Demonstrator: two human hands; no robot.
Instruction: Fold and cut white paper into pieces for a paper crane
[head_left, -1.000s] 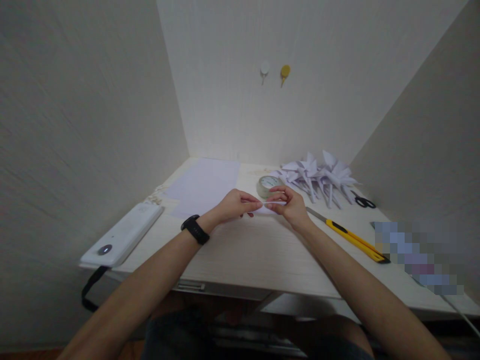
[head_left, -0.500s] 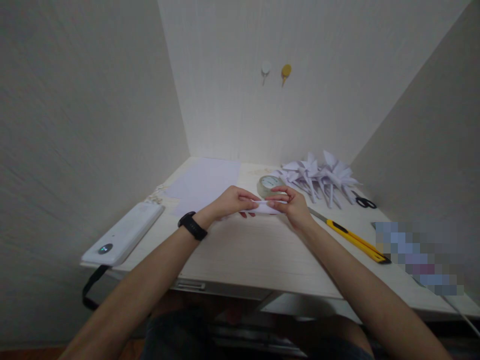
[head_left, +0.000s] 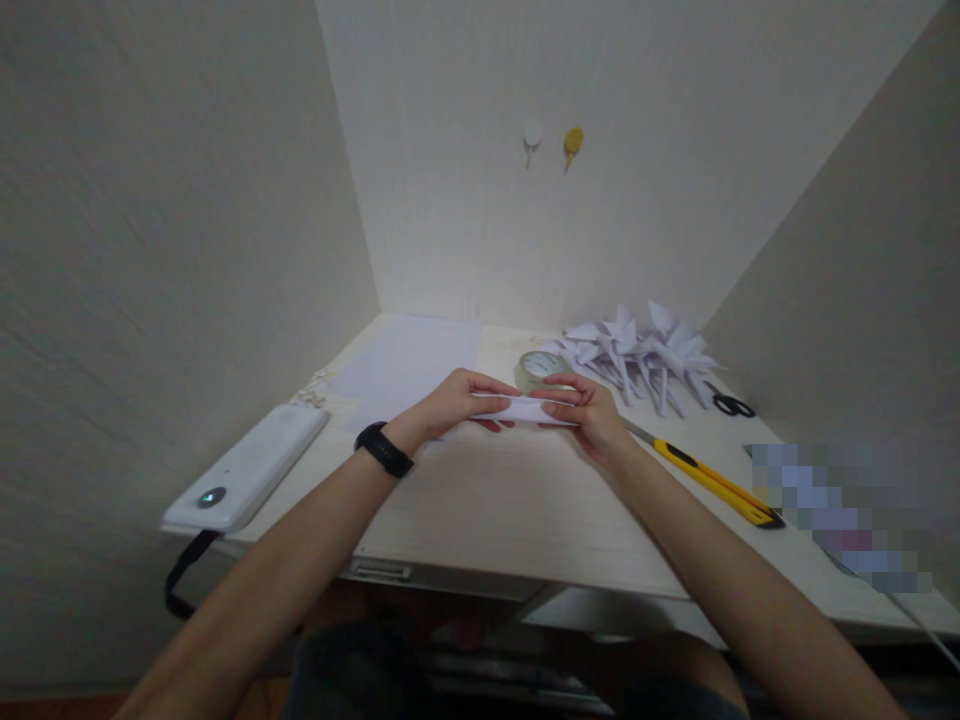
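Crosswise between both hands lies the folded paper strip (head_left: pixel 525 409), just in front of the tape roll (head_left: pixel 537 369). Left hand (head_left: pixel 457 402) pinches its left end, right hand (head_left: pixel 589 410) its right, equally near, just above the counter (head_left: pixel 525 500).

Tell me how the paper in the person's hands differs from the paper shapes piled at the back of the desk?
The held paper is one narrow folded strip, pinched between the left hand and right hand; the paper shapes are many, spiky and winged. The strip is above the desk; the pile lies untouched on it. Both are white.
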